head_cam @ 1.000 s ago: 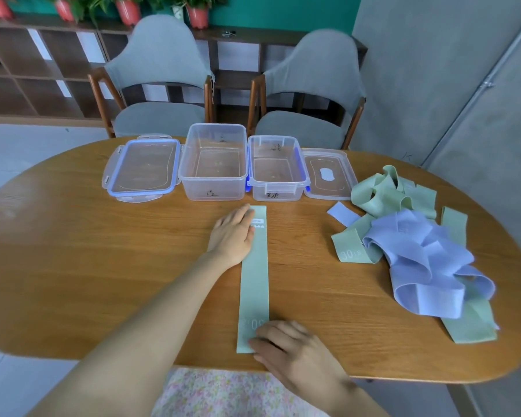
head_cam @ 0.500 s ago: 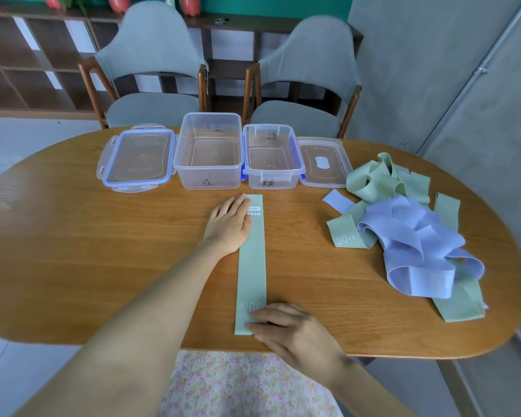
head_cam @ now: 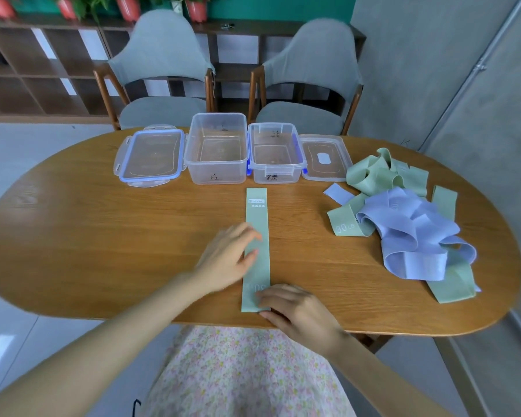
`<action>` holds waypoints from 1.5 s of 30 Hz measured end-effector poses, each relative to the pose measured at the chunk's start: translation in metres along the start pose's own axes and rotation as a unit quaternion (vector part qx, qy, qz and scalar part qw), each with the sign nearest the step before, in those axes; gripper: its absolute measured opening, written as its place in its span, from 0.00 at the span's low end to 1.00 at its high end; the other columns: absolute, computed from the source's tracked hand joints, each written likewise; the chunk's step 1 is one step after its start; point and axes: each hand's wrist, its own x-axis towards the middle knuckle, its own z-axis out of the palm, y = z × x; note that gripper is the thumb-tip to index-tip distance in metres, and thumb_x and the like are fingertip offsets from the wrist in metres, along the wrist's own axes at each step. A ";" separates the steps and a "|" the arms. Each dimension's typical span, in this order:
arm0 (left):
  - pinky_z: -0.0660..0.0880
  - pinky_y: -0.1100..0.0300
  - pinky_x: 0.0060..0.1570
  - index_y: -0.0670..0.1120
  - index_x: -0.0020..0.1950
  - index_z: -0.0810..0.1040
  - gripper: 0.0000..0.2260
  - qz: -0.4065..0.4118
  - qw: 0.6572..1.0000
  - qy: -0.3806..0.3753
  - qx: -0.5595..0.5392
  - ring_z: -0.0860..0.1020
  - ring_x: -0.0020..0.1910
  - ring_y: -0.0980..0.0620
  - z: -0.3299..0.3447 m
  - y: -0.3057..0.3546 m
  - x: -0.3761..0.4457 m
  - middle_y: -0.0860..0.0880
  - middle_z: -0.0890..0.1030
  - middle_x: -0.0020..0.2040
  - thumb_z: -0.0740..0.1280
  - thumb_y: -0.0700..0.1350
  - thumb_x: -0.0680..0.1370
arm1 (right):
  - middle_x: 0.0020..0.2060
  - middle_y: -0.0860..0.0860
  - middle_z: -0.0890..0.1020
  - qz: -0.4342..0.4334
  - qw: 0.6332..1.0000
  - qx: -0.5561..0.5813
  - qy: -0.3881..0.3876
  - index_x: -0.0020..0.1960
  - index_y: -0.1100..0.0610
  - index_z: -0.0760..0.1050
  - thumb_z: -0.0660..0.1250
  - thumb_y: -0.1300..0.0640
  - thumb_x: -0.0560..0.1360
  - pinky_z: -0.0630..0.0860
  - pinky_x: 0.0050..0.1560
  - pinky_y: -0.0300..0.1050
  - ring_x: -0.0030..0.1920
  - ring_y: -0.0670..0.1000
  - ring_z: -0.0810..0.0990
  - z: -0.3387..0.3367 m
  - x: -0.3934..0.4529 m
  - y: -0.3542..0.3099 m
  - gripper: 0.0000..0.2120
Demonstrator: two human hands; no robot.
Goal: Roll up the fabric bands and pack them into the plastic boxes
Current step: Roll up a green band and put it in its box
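Note:
A pale green fabric band point(head_cam: 257, 230) lies flat and straight on the wooden table point(head_cam: 103, 236), running from the near edge toward the boxes. My left hand point(head_cam: 227, 257) rests on the band's middle, fingers spread and blurred. At the band's near end my right hand point(head_cam: 295, 308) presses down with flat fingers. Two open clear plastic boxes point(head_cam: 215, 149) point(head_cam: 275, 153) stand side by side beyond the band's far end. A tangled pile of green and lilac bands point(head_cam: 403, 224) lies at the right.
Box lids lie flat beside the boxes, one blue-rimmed on the left point(head_cam: 149, 158) and one clear on the right point(head_cam: 325, 159). Two grey chairs point(head_cam: 163, 70) point(head_cam: 310, 76) stand behind the table. A grey wall is close on the right.
My left hand has slid back along the band from its far end to its middle. My right hand stays on the near end.

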 end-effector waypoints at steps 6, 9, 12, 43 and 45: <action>0.66 0.65 0.49 0.52 0.55 0.73 0.13 0.066 0.994 -0.088 0.002 0.70 0.51 0.59 0.011 0.019 -0.086 0.58 0.71 0.53 0.63 0.57 0.76 | 0.45 0.49 0.78 -0.006 1.000 -0.023 0.016 0.51 0.56 0.79 0.62 0.53 0.80 0.76 0.45 0.43 0.47 0.50 0.76 -0.001 -0.001 -0.006 0.09; 0.70 0.64 0.49 0.51 0.55 0.74 0.13 0.042 0.996 -0.077 -0.026 0.70 0.53 0.59 0.020 0.020 -0.091 0.58 0.72 0.54 0.62 0.56 0.76 | 0.44 0.49 0.79 -0.006 0.999 -0.033 0.011 0.49 0.57 0.78 0.62 0.54 0.80 0.77 0.41 0.46 0.45 0.50 0.77 -0.002 -0.001 -0.008 0.09; 0.72 0.63 0.45 0.50 0.53 0.75 0.08 0.041 0.998 -0.042 -0.026 0.71 0.51 0.59 0.023 0.021 -0.092 0.56 0.73 0.52 0.64 0.52 0.78 | 0.42 0.49 0.79 -0.012 0.998 -0.063 -0.001 0.47 0.57 0.79 0.62 0.55 0.79 0.77 0.36 0.47 0.44 0.50 0.77 -0.005 0.000 -0.009 0.08; 0.63 0.63 0.30 0.46 0.37 0.71 0.10 -0.104 0.990 -0.075 -0.063 0.69 0.34 0.55 0.012 0.045 -0.069 0.53 0.72 0.35 0.61 0.31 0.69 | 0.43 0.50 0.83 0.322 0.940 0.059 -0.095 0.50 0.56 0.81 0.70 0.59 0.73 0.75 0.49 0.37 0.46 0.47 0.80 -0.021 0.032 -0.029 0.06; 0.62 0.62 0.30 0.45 0.36 0.73 0.08 -0.107 0.989 -0.079 -0.059 0.68 0.33 0.56 0.011 0.047 -0.065 0.53 0.72 0.36 0.62 0.32 0.68 | 0.42 0.49 0.83 0.317 0.941 0.050 -0.107 0.45 0.54 0.81 0.66 0.63 0.73 0.76 0.50 0.39 0.46 0.47 0.80 -0.019 0.034 -0.031 0.07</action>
